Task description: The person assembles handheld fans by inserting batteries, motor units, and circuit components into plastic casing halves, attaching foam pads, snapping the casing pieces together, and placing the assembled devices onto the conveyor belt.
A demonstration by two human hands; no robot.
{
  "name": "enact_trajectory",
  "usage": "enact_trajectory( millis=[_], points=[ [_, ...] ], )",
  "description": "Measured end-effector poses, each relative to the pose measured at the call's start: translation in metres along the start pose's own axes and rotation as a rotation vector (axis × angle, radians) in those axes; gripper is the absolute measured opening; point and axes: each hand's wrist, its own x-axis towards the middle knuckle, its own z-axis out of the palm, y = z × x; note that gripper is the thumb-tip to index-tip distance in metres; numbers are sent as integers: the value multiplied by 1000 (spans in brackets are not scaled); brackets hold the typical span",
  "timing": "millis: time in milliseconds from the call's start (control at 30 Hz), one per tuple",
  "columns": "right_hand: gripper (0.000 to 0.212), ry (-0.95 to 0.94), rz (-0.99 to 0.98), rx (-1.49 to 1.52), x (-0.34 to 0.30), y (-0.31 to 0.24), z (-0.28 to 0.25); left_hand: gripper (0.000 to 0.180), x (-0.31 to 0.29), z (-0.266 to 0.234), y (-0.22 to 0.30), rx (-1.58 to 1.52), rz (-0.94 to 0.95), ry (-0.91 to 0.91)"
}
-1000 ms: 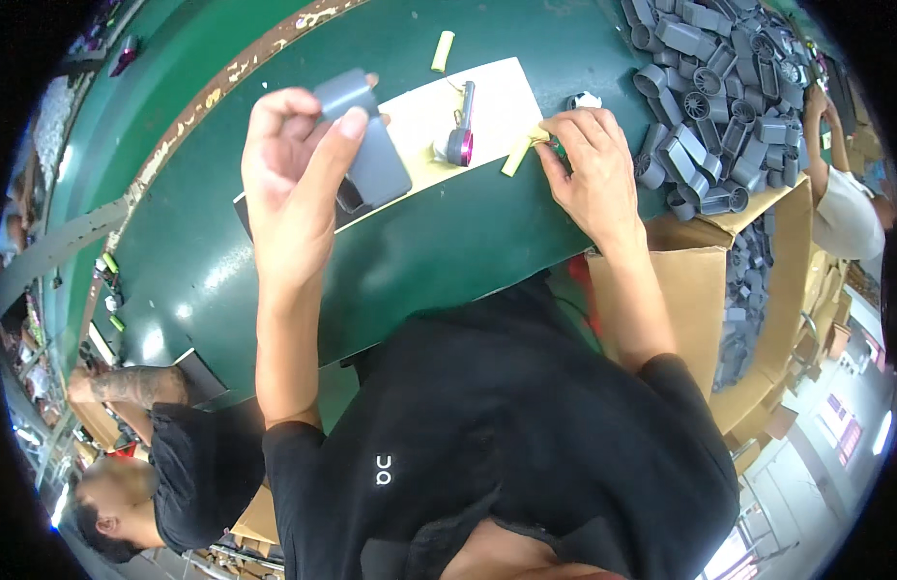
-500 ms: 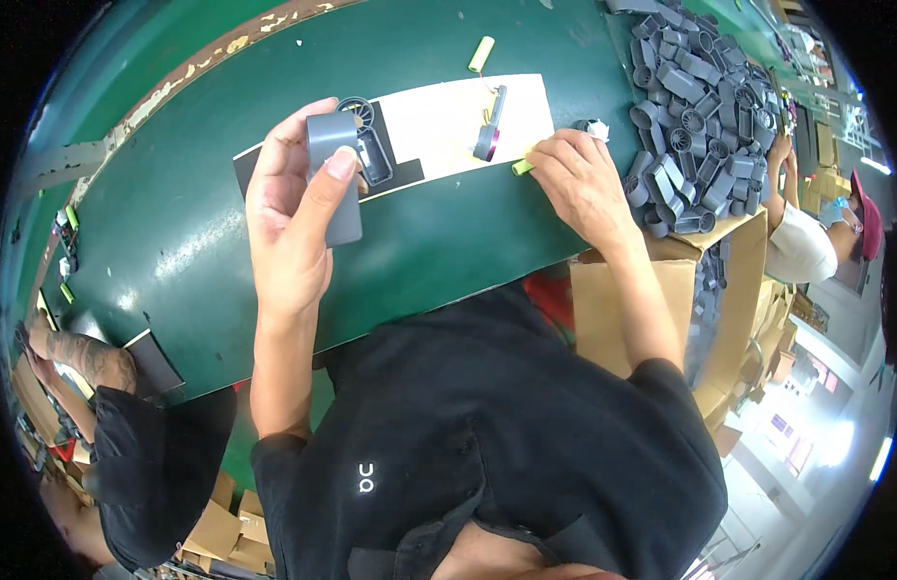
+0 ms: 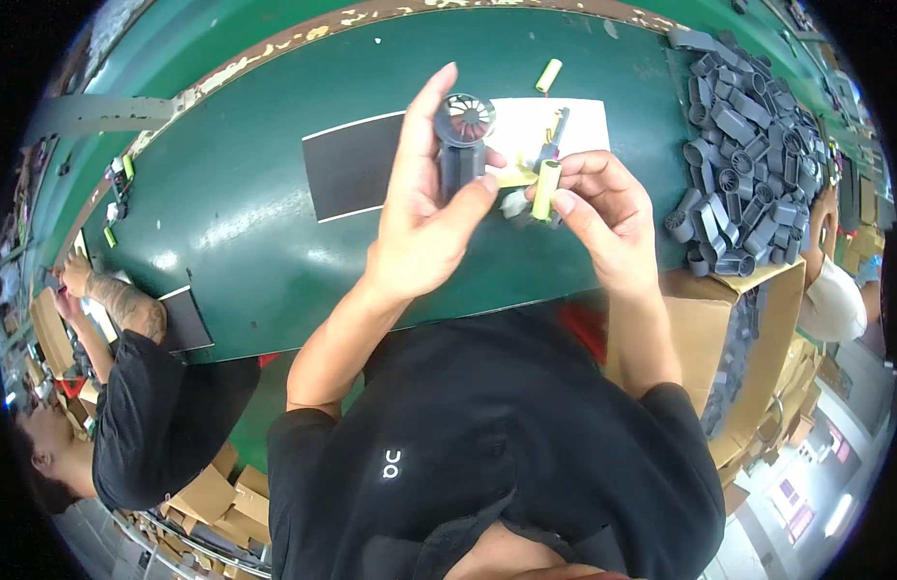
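Observation:
My left hand [image 3: 419,217] is closed on a dark grey plastic fan housing [image 3: 461,166] with a round spoked grille at its top end. Close beside it, my right hand [image 3: 613,213] pinches a light green cylindrical battery cell [image 3: 545,190] between thumb and fingers. A blurred whitish part [image 3: 514,204] shows next to that cell; I cannot make out its kind. Just beyond my right fingers, a slim circuit board assembly [image 3: 555,133] rests on a white and black sheet [image 3: 357,164]. Another green battery cell [image 3: 549,75] lies past the sheet's far edge.
A large heap of grey plastic housings [image 3: 748,155] covers the table's right end, above an open cardboard box [image 3: 695,343] holding more. At the left, a co-worker's tattooed arm [image 3: 130,304] reaches over the green table [image 3: 245,280]. Another person's sleeve [image 3: 833,307] shows at the right.
My right hand has lifted the battery cell off the table and brought it left, near the housing. My left hand has turned the housing so its grille shows. The view has shifted.

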Motion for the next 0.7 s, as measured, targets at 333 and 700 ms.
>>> enact_trajectory(
  millis=[333, 700],
  points=[
    [11, -15, 46, 8, 19, 8, 23, 72, -8, -6, -4, 14, -21, 115],
    [4, -73, -18, -127, 32, 6, 16, 65, -5, -3, 2, 58, -51, 111]
  ],
)
